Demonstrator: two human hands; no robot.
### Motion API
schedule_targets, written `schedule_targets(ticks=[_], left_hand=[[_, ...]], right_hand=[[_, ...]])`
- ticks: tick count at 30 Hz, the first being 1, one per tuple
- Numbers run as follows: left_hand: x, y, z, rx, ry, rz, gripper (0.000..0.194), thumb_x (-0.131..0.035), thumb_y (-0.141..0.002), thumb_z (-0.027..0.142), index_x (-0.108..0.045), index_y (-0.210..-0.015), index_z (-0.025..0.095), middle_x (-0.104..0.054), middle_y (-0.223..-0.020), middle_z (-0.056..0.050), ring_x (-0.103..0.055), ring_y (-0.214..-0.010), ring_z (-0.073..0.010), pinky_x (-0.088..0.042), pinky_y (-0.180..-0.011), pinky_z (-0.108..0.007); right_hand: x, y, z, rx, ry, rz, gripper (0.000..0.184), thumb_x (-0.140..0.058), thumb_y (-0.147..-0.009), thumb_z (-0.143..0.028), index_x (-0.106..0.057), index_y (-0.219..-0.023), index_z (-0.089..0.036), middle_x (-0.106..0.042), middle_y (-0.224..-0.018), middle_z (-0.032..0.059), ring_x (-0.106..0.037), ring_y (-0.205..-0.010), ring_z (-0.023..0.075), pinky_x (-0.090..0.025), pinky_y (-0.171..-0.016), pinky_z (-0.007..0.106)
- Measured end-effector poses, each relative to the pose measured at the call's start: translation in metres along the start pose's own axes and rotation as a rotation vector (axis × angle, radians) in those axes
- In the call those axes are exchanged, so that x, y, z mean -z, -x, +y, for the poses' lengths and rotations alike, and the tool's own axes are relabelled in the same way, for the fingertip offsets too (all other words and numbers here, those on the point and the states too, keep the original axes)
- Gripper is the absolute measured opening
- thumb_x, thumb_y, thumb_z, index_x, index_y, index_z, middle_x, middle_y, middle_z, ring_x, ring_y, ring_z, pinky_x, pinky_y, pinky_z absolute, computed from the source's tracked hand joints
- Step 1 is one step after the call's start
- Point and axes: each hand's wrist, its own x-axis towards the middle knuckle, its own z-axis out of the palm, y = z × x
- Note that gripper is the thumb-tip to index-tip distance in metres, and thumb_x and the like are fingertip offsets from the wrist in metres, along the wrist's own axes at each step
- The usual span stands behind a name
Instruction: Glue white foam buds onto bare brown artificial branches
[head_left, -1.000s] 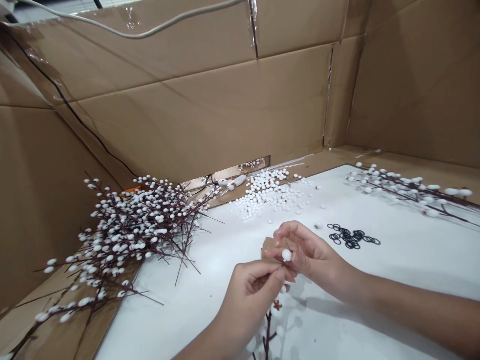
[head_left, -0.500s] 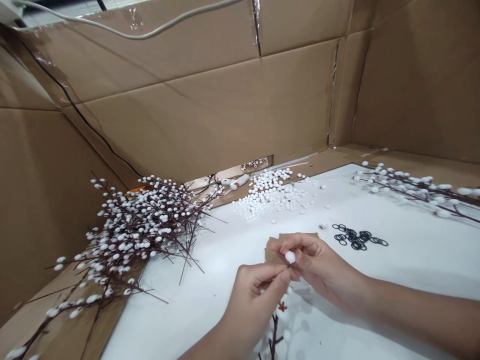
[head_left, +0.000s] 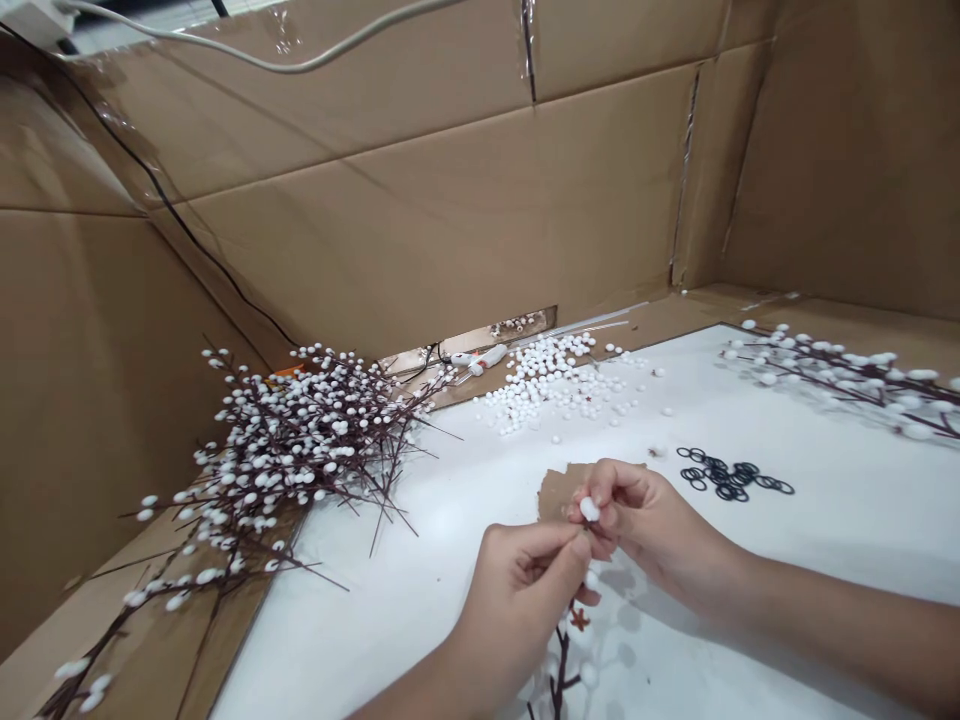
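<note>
My right hand (head_left: 645,520) pinches a small white foam ball (head_left: 589,509) between thumb and fingers. My left hand (head_left: 529,580) is closed just below it, holding the tip of a dark brown branch (head_left: 561,670) that runs down toward me with a few white buds on it. The ball sits right at the top of that twig, where both hands meet. A small scrap of brown cardboard (head_left: 559,488) lies on the white table surface (head_left: 825,540) just behind my fingers.
A heap of finished branches with white buds (head_left: 292,440) lies at the left. Loose white foam balls (head_left: 559,385) are scattered at the back, black rubber rings (head_left: 731,475) to the right, more budded branches (head_left: 847,380) far right. Cardboard walls (head_left: 450,200) enclose the table.
Both hands have stayed together on the ball and twig, with small finger shifts; the view has drifted slightly, so everything sits a little further right.
</note>
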Motion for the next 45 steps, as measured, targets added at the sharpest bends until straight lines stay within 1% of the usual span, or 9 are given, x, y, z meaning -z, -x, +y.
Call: schedule_targets(ticks=[7,13,21,28,34,37,39,42,45], left_hand=[[0.001,0.001,0.000,0.001,0.070,-0.027,0.034,-0.062,-0.069,0.046,-0.073,-0.072,0.013,-0.066,-0.073,-0.006,-0.053,-0.064,-0.0150,-0.054,-0.061,-0.029],[-0.002,0.002,-0.001,0.017,0.000,0.009,0.038,-0.058,-0.071,0.048,-0.073,-0.071,0.012,-0.065,-0.068,-0.006,-0.052,-0.054,-0.0126,-0.050,-0.056,-0.027],[-0.002,0.004,-0.004,-0.001,0.013,-0.019,0.039,-0.056,-0.073,0.048,-0.074,-0.076,0.013,-0.065,-0.067,-0.008,-0.057,-0.070,-0.0206,-0.048,-0.062,-0.030],[-0.002,0.002,-0.001,0.108,0.027,0.013,0.041,-0.059,-0.069,0.051,-0.072,-0.076,0.013,-0.067,-0.069,-0.008,-0.058,-0.062,-0.0177,-0.041,-0.050,-0.024],[-0.001,-0.001,-0.002,0.114,0.197,-0.001,0.030,-0.057,-0.074,0.043,-0.067,-0.074,0.014,-0.065,-0.080,-0.006,-0.057,-0.079,-0.0186,-0.045,-0.071,-0.030],[-0.001,-0.003,-0.006,0.197,0.332,0.017,0.030,-0.061,-0.071,0.042,-0.063,-0.088,0.017,-0.063,-0.083,-0.006,-0.057,-0.084,-0.0207,-0.046,-0.065,-0.029],[-0.001,-0.005,-0.010,0.270,0.404,-0.013,0.041,-0.064,-0.066,0.045,-0.058,-0.098,0.019,-0.065,-0.078,-0.006,-0.059,-0.072,-0.0195,-0.043,-0.054,-0.026],[-0.001,-0.007,-0.012,0.399,0.472,-0.075,0.043,-0.066,-0.063,0.050,-0.057,-0.088,0.016,-0.066,-0.068,-0.007,-0.059,-0.056,-0.0165,-0.039,-0.050,-0.024],[-0.001,-0.007,-0.007,0.437,0.521,-0.050,0.036,-0.069,-0.063,0.044,-0.060,-0.082,0.015,-0.068,-0.071,-0.008,-0.055,-0.051,-0.0116,-0.041,-0.053,-0.024]], right_hand=[[-0.002,-0.001,-0.004,0.047,0.054,0.001,0.018,-0.076,-0.063,-0.024,-0.060,-0.058,-0.017,-0.060,-0.064,-0.0006,-0.047,-0.045,0.0064,-0.039,-0.045,0.021],[0.001,0.001,-0.002,0.081,0.108,0.024,0.016,-0.074,-0.065,-0.020,-0.060,-0.057,-0.018,-0.060,-0.066,-0.0003,-0.052,-0.050,0.0081,-0.042,-0.046,0.021],[0.002,0.003,0.000,0.117,0.190,0.026,0.015,-0.074,-0.065,-0.018,-0.061,-0.057,-0.018,-0.059,-0.065,-0.0009,-0.050,-0.046,0.0075,-0.043,-0.044,0.022],[0.002,0.003,-0.003,0.093,0.218,0.051,0.013,-0.074,-0.065,-0.019,-0.063,-0.059,-0.018,-0.060,-0.067,-0.0002,-0.055,-0.058,0.0093,-0.042,-0.051,0.021],[0.002,0.001,-0.008,0.003,0.195,0.093,0.014,-0.073,-0.066,-0.026,-0.062,-0.067,-0.018,-0.061,-0.067,-0.0007,-0.051,-0.048,0.0079,-0.041,-0.049,0.023],[0.006,-0.002,-0.014,-0.021,0.239,0.174,0.018,-0.072,-0.066,-0.031,-0.061,-0.071,-0.019,-0.063,-0.066,-0.0002,-0.057,-0.055,0.0121,-0.043,-0.050,0.024],[0.009,-0.004,-0.018,0.008,0.280,0.251,0.019,-0.073,-0.065,-0.032,-0.061,-0.073,-0.019,-0.063,-0.066,-0.0006,-0.058,-0.060,0.0121,-0.044,-0.056,0.024],[0.012,-0.008,-0.023,0.078,0.296,0.316,0.022,-0.074,-0.063,-0.032,-0.062,-0.074,-0.018,-0.064,-0.072,-0.0002,-0.058,-0.066,0.0114,-0.045,-0.062,0.023],[0.015,-0.011,-0.026,0.098,0.241,0.334,0.022,-0.074,-0.064,-0.032,-0.061,-0.076,-0.019,-0.063,-0.074,-0.0008,-0.057,-0.066,0.0115,-0.045,-0.062,0.024]])
